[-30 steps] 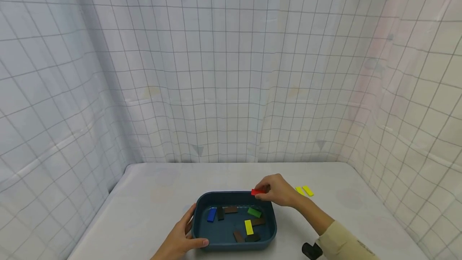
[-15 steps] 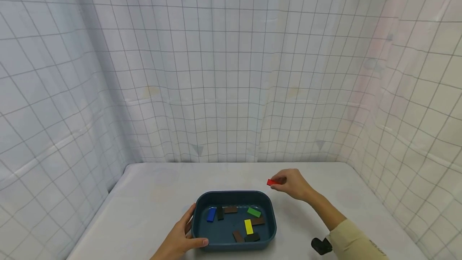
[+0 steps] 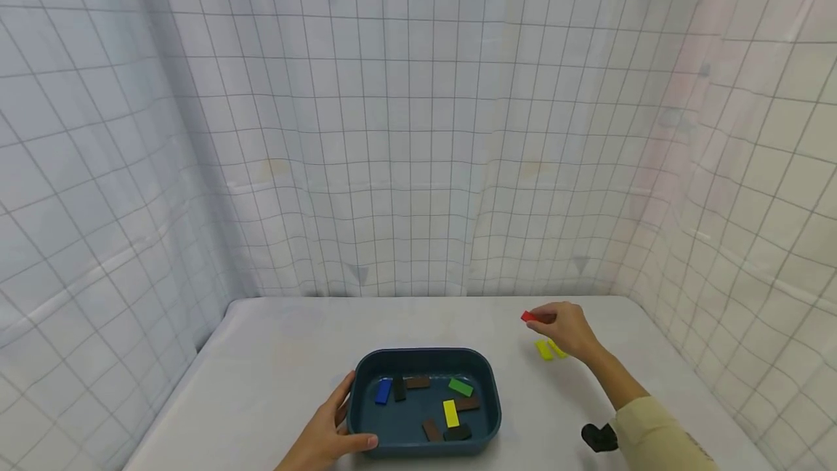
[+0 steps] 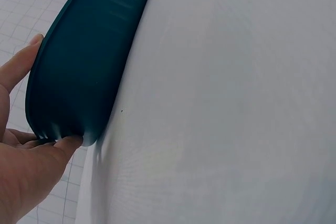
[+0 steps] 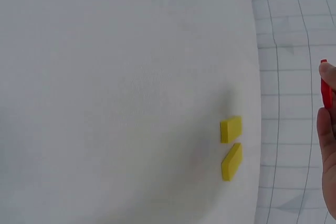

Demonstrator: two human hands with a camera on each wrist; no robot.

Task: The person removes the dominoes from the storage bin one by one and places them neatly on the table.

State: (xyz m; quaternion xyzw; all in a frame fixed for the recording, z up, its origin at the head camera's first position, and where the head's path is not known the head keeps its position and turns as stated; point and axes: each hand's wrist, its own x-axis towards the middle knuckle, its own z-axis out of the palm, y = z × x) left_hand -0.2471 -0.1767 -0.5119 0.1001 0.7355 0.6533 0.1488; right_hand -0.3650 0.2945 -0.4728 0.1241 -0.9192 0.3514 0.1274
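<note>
My right hand (image 3: 564, 325) pinches a small flat red block (image 3: 527, 317) between thumb and fingers, held above the table's far right part. In the right wrist view the red block (image 5: 326, 92) is at the right edge, and only part of the hand shows. Two yellow blocks (image 3: 544, 350) lie side by side on the table below this hand. My left hand (image 3: 330, 424) grips the left end of a dark blue tray (image 3: 487, 431), thumb at its front rim and fingers along its side. Several loose blocks lie inside it: blue (image 3: 383, 391), green (image 3: 461, 387), yellow (image 3: 450, 413), brown and black.
A white cloth covers the table (image 3: 281, 355). Grid-patterned white curtains (image 3: 405, 166) enclose it at the back and both sides. A black device (image 3: 599, 437) is by my right sleeve.
My right hand has carried the red block from above the tray's back right corner away to the right and back, past the yellow blocks. The left hand and tray have stayed put.
</note>
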